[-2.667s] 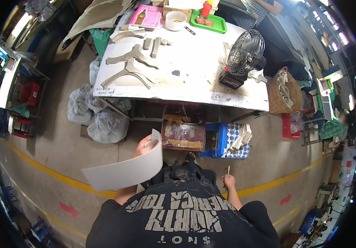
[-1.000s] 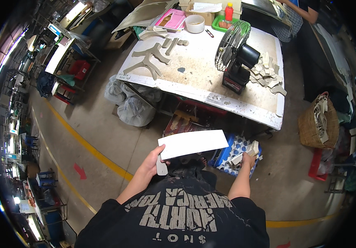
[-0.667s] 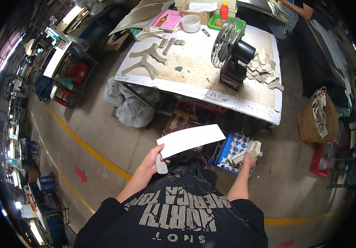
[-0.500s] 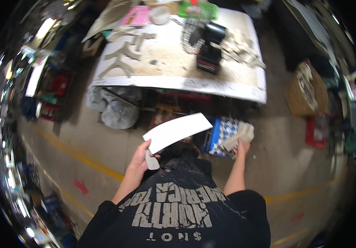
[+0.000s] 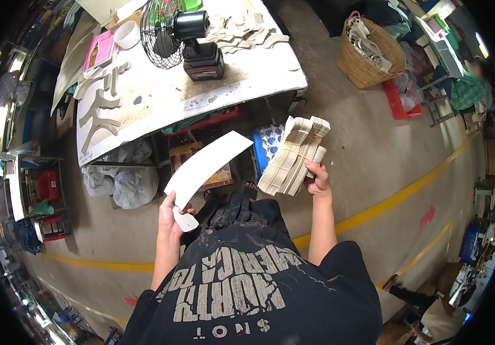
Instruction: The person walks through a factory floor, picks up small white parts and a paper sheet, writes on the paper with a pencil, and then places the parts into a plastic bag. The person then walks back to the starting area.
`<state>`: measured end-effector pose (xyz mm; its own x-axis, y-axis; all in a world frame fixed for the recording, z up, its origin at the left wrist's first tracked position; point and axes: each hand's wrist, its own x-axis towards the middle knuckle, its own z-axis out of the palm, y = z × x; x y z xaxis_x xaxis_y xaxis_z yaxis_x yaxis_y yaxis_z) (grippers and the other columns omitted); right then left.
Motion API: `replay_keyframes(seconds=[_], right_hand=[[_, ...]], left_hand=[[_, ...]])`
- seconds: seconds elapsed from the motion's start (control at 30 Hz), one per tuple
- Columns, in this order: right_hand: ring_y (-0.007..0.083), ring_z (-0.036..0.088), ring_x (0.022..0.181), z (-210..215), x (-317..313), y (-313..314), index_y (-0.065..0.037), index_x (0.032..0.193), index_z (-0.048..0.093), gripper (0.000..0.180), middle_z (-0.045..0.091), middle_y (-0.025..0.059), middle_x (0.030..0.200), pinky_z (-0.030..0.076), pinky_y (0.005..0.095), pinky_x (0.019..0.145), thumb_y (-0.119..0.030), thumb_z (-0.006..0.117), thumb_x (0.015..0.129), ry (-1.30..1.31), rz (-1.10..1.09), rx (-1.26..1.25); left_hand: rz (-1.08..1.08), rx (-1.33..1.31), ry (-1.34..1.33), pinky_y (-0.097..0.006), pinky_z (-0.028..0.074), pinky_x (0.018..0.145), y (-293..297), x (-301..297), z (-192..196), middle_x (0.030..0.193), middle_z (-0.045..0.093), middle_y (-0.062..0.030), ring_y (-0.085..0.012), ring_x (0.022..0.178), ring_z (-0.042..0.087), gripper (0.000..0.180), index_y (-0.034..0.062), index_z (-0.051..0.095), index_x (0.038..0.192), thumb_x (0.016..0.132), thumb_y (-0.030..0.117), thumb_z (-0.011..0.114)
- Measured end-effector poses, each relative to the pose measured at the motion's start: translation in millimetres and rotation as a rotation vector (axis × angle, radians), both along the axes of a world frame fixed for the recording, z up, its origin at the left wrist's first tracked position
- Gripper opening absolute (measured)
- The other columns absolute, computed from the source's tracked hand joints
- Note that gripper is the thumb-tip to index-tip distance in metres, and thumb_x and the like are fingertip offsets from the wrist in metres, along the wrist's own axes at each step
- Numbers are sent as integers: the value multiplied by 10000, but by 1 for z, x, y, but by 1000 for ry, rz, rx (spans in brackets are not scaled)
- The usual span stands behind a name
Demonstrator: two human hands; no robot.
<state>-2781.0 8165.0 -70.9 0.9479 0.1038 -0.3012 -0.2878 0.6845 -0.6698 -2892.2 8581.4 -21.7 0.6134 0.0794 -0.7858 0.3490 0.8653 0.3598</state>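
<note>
Curved flat white strip [image 5: 208, 168], yellow-banded beige stack [image 5: 285, 167] held off white surface's [image 5: 170, 106] near edge.
Left fingers [image 5: 170, 199] pinched on strip's lower end; right fingers [image 5: 315, 168] gripping stack's side.

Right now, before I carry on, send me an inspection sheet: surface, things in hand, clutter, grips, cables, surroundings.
Surface: white table, stained and chipped along its near edge.
Job's things: white strip and banded bundle of pieces, both held away from the table.
Clutter: fan, loose pieces right of it, curved pieces at the left end, bowl.
Grips: left grip closed on the strip's near end; right grip closed on the bundle.
Cables: nothing seen.
Surroundings: plastic bags by the table's left end; wicker basket and red crate right; another person's sleeve lower right.
</note>
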Motion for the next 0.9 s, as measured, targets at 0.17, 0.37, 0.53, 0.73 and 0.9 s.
replay_keyframes(seconds=[0.17,0.37,0.53,0.73,0.9], right_hand=[[262,680,1155,37,-2,9,28,1391,559,620,685,141,1263,540,393,1023,-113,714,808,-87,36,-58],[257,657,1181,34,-3,10,20,1391,556,634,673,139,1276,511,384,1043,-81,745,794,-114,37,-90],[245,691,1092,8,0,5,28,1351,573,568,701,134,1203,546,376,982,-70,748,820,5,46,-235],[225,739,904,-23,29,-1,-64,1307,618,498,718,120,1130,600,327,570,-90,754,829,287,97,-642],[280,752,959,-76,66,11,-70,1322,620,619,723,140,1173,659,385,556,-212,832,758,409,56,-966]], left_hand=[[-32,-16,-42,-314,438,598,3,7,-1,725,595,-24,-111,502,439,203,95,587,1075,1020,290,599],[2,-15,-27,-319,434,592,5,4,-4,737,605,-19,-111,508,445,191,95,590,1083,1031,279,585],[6,120,-43,-322,440,579,7,-6,-7,758,595,0,-95,506,435,176,99,583,1110,1059,266,558],[99,145,-44,-326,464,575,12,-24,-3,771,575,24,-74,502,426,176,123,559,1167,1078,275,552],[213,139,-6,-328,441,591,16,-39,1,679,550,-2,-100,503,433,192,100,581,1055,1063,291,565]])
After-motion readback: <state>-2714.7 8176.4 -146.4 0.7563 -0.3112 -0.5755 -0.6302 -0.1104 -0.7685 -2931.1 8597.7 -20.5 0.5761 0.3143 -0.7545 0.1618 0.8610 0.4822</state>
